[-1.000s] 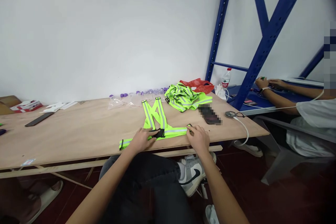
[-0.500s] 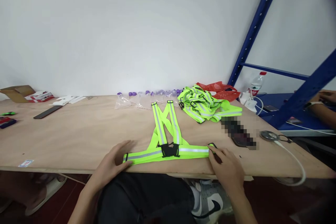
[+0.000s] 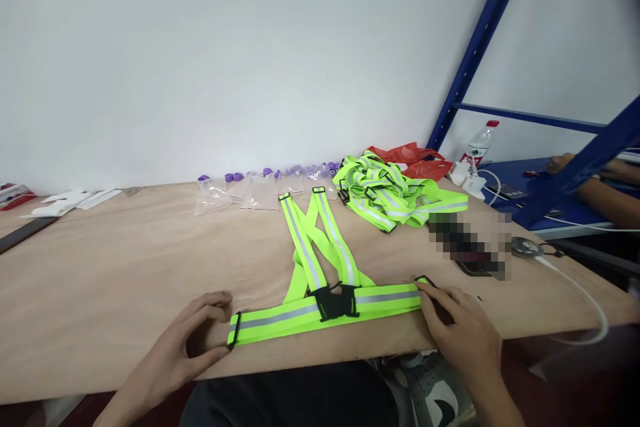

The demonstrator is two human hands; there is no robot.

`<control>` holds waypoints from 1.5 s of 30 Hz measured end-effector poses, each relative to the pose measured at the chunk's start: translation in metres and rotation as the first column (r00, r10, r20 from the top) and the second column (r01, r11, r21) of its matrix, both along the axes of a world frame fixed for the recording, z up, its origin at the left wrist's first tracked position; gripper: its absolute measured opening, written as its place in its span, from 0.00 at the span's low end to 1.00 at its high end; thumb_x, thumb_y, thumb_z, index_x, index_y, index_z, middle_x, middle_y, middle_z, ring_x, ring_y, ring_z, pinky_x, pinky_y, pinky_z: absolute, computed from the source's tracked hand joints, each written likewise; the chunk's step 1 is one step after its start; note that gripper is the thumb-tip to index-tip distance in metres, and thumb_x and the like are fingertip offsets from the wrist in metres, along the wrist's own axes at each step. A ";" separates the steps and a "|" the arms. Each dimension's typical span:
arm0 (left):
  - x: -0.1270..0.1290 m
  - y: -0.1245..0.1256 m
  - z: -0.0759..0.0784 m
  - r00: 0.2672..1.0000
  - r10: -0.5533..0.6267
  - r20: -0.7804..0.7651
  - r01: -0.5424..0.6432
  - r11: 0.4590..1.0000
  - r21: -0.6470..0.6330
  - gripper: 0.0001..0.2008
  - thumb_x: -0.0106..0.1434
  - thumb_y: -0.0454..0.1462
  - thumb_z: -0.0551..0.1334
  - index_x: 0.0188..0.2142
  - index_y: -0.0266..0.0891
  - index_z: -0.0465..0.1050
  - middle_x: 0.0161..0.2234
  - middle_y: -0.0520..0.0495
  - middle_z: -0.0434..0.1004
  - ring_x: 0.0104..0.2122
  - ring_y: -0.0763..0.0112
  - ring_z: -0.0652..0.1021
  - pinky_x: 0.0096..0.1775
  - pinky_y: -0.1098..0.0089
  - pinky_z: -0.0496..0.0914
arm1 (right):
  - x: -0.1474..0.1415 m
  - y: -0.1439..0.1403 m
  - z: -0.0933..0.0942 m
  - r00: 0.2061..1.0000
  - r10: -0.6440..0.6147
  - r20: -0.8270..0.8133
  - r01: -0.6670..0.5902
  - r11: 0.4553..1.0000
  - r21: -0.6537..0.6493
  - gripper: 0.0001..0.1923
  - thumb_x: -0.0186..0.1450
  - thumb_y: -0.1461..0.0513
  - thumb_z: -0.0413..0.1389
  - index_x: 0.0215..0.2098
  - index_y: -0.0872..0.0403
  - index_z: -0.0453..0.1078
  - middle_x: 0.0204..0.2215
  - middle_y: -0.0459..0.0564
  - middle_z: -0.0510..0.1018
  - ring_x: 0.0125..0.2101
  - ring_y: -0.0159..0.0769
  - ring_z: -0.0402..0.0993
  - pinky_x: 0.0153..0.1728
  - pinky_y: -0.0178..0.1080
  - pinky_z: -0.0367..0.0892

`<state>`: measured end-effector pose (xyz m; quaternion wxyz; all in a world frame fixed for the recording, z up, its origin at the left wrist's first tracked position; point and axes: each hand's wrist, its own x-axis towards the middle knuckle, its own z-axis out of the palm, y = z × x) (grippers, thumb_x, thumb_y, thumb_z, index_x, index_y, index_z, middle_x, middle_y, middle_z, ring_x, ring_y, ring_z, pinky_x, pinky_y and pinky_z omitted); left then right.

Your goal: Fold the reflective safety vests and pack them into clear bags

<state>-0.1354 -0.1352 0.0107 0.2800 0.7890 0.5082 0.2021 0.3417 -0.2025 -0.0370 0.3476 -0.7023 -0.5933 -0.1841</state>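
A neon-yellow reflective strap vest (image 3: 320, 267) lies flat on the wooden table (image 3: 115, 280), its waist belt running left to right near the front edge with a black buckle (image 3: 336, 302) in the middle. My left hand (image 3: 193, 343) pinches the belt's left end at a black slider. My right hand (image 3: 457, 327) holds the belt's right end. The two shoulder straps run away from me toward the wall.
A heap of more neon vests (image 3: 393, 193) lies at the back right, with a red plastic bag (image 3: 405, 155) behind it. Clear bags with purple caps (image 3: 260, 188) line the wall. A phone, a white cable (image 3: 575, 287) and a water bottle (image 3: 477, 141) are right. Another person's arm (image 3: 600, 187) rests on the blue shelf.
My left hand slid from the buckle out to the belt's left end and took hold of it. The belt now lies straighter, and my view has come closer and turned left.
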 end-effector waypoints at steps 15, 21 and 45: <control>0.018 -0.008 0.006 0.976 0.038 0.214 -0.016 0.995 -0.101 0.22 0.57 0.48 0.69 0.50 0.46 0.77 0.53 0.43 0.78 0.54 0.50 0.76 0.57 0.55 0.69 | 0.000 0.002 -0.006 0.999 -0.003 -0.041 0.002 1.000 -0.014 0.14 0.66 0.59 0.52 0.40 0.48 0.80 0.29 0.49 0.78 0.32 0.40 0.73 0.34 0.41 0.62; 0.036 -0.021 0.016 0.948 0.140 0.284 -0.079 0.973 -0.216 0.28 0.56 0.52 0.69 0.52 0.43 0.73 0.46 0.44 0.80 0.47 0.53 0.79 0.50 0.58 0.74 | -0.002 0.000 -0.003 0.993 0.011 -0.118 -0.013 1.000 -0.015 0.17 0.67 0.59 0.49 0.49 0.52 0.75 0.32 0.51 0.80 0.33 0.42 0.75 0.36 0.41 0.63; 0.065 -0.029 0.008 0.916 0.305 0.260 -0.320 0.947 0.017 0.26 0.64 0.56 0.55 0.45 0.38 0.75 0.36 0.45 0.80 0.40 0.60 0.78 0.43 0.65 0.72 | -0.020 0.001 0.034 0.972 -0.168 -0.161 0.136 0.972 -0.190 0.17 0.64 0.55 0.56 0.48 0.54 0.70 0.44 0.57 0.79 0.40 0.48 0.73 0.33 0.42 0.60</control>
